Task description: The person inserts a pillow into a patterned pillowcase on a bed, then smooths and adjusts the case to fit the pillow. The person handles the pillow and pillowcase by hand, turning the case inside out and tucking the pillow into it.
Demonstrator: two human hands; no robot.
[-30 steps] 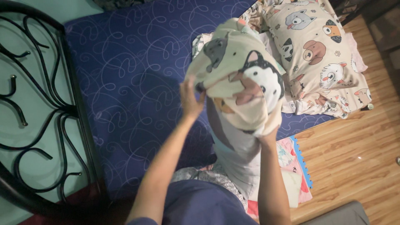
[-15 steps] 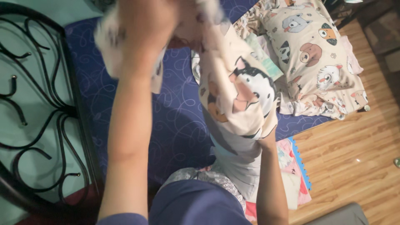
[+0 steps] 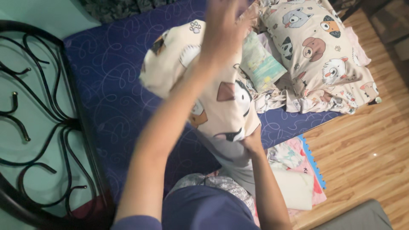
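Observation:
I hold a pillow upright against my lap, in a cream pillowcase printed with cartoon animals. The pale bare pillow shows below the case's edge. My right hand grips the lower edge of the pillowcase on its right side. My left hand is raised at the top of the pillow, blurred by motion, with its forearm across the front of the case. Whether its fingers hold the cloth is unclear.
A dark blue mattress with a swirl pattern lies ahead, with a black iron bed frame on the left. A second animal-print pillow and a folded pale green cloth lie at the back right. A pink mat lies on the wooden floor.
My left hand has swung from the upper left to the top middle of the pillow. The pillowcase has come further down, and my right hand still grips its lower edge.

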